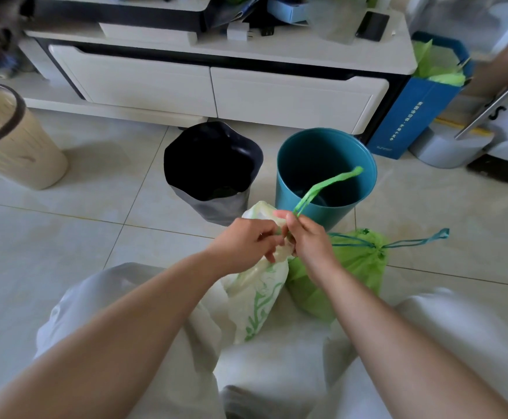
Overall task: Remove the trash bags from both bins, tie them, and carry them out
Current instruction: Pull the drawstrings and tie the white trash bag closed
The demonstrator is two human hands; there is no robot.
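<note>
While I crouch on the tiled floor (65,237), both my grips work at the mouth of one bag. My left grip (246,243) has its fingers curled tight round the gathered neck of the white bag (261,300), which stands between my knees. My right grip (307,237) pinches the green drawstring (325,186) between thumb and fingers; the string's loop rises up and away over the teal bin (292,201).

I count two bags on the floor. The second one, the green bag (358,261), lies just beside the white one, on its right. Its mouth is already drawn shut, and its teal string (412,241) lies out to both sides.

I count two bins before me, the dark bin (225,207) and the teal one, standing near each other with a narrow gap between. Both are close to the front edge of the cabinet (156,86), which has two drawers. The dark bin's inside is black, and I cannot tell what it holds. One woven basket (20,152) stands well apart at the left, and one blue paper bag (418,116) leans at the cabinet's right end.

Open floor lies between the basket and the dark bin, and also to the right of the green bag.
</note>
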